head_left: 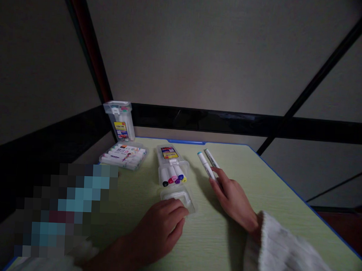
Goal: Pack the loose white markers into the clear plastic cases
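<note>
Labels (121,129) on the upright case (121,117), flat case (124,155) and open case (173,162) were too blurred to read.

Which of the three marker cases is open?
The middle case, lying down with its coloured marker ends exposed. The upright case and the flat case, both farther left, look shut.

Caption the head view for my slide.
Left hand at the lid of an open case, right hand with two markers.
</note>
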Tool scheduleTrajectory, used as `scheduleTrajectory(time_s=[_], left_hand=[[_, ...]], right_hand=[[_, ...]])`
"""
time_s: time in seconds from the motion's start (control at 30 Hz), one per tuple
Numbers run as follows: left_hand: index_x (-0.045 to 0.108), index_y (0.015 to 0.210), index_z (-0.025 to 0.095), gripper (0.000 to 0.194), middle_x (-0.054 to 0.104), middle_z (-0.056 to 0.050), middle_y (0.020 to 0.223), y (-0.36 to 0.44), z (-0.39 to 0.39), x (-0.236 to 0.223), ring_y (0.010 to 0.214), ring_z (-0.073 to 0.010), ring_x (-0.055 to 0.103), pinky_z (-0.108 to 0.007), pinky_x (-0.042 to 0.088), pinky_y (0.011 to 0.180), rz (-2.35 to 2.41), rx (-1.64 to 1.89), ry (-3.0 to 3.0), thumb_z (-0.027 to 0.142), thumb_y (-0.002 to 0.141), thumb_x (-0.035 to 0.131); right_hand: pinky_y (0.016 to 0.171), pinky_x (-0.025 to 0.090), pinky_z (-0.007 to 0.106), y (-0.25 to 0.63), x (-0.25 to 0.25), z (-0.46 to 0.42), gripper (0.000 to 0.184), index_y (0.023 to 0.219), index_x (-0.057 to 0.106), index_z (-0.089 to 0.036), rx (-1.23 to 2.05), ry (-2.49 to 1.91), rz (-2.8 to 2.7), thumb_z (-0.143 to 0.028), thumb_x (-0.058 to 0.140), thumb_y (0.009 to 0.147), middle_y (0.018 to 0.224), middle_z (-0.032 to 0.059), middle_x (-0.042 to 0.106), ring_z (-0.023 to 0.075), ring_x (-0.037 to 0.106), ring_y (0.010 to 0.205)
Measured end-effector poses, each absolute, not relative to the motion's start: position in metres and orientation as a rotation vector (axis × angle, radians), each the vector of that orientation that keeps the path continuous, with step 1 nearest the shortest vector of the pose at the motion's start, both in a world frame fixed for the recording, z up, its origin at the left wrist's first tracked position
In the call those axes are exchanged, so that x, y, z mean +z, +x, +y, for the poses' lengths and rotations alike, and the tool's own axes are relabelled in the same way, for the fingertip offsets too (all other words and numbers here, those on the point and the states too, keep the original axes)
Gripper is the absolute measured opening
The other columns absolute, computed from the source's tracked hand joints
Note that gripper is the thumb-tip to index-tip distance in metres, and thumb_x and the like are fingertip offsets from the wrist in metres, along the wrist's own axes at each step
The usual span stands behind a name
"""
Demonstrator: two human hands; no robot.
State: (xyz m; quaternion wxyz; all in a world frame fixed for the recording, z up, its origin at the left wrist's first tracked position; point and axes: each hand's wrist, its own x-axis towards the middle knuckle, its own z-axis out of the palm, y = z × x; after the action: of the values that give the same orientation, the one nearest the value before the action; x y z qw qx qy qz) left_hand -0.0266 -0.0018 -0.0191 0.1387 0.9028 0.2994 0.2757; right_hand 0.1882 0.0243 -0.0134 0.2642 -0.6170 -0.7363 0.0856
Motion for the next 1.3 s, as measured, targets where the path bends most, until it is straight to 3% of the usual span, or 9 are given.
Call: scheduleTrajectory(time_s=[0.33,0.63,0.87,1.07,1.3], left_hand=[[0.055,0.081,0.016,0.017,0.058,-0.005,0.081,-0.027,-0.004,-0.016,0.075,-0.0158,0.053,-0.027,0.044,0.069,0.862,0.848,2.597,0.009,0.082,0.039],[0.057,0.084,0.015,0.019,0.058,-0.004,0.079,-0.026,-0.005,-0.014,0.075,-0.0158,0.052,-0.029,0.044,0.075,0.86,0.957,2.593,0.008,0.081,0.039],[0.056,0.083,0.015,0.019,0.058,-0.004,0.077,-0.026,-0.005,-0.013,0.073,-0.0158,0.052,-0.028,0.044,0.07,0.864,1.028,2.592,0.007,0.08,0.04],[0.05,0.094,0.018,0.019,0.059,-0.005,0.085,-0.029,-0.008,-0.018,0.081,-0.0165,0.054,-0.029,0.045,0.076,0.861,1.214,2.567,0.007,0.081,0.041],[0.044,0.091,0.019,0.016,0.058,-0.003,0.079,-0.029,-0.01,-0.014,0.072,-0.0145,0.053,-0.026,0.046,0.068,0.73,1.265,2.494,0.008,0.08,0.043]], right_hand=[[0.041,0.025,0.022,0.178,-0.008,0.015,0.028,0.101,0.047,-0.016,0.429,-1.483,-1.731,-0.037,0.034,0.088,0.048,-0.0077,0.035,0.0111,0.036,0.041],[0.037,0.022,0.02,0.167,-0.005,0.003,0.028,0.1,0.046,-0.017,0.61,-1.349,-1.556,-0.04,0.039,0.086,0.049,-0.0089,0.03,0.0092,0.031,0.041],[0.033,0.023,0.017,0.16,0.001,-0.006,0.028,0.096,0.044,-0.019,0.815,-1.176,-1.41,-0.044,0.043,0.084,0.047,-0.0097,0.035,0.0075,0.031,0.038],[0.032,0.03,0.016,0.156,0.002,-0.012,0.027,0.074,0.042,-0.021,1.02,-1.072,-1.362,-0.046,0.042,0.085,0.053,-0.0077,0.04,0.0058,0.037,0.038],[0.044,0.033,0.02,0.149,0.002,-0.019,0.035,0.066,0.047,-0.019,1.031,-0.97,-1.482,-0.046,0.039,0.087,0.057,-0.0034,0.043,0.0082,0.037,0.049]])
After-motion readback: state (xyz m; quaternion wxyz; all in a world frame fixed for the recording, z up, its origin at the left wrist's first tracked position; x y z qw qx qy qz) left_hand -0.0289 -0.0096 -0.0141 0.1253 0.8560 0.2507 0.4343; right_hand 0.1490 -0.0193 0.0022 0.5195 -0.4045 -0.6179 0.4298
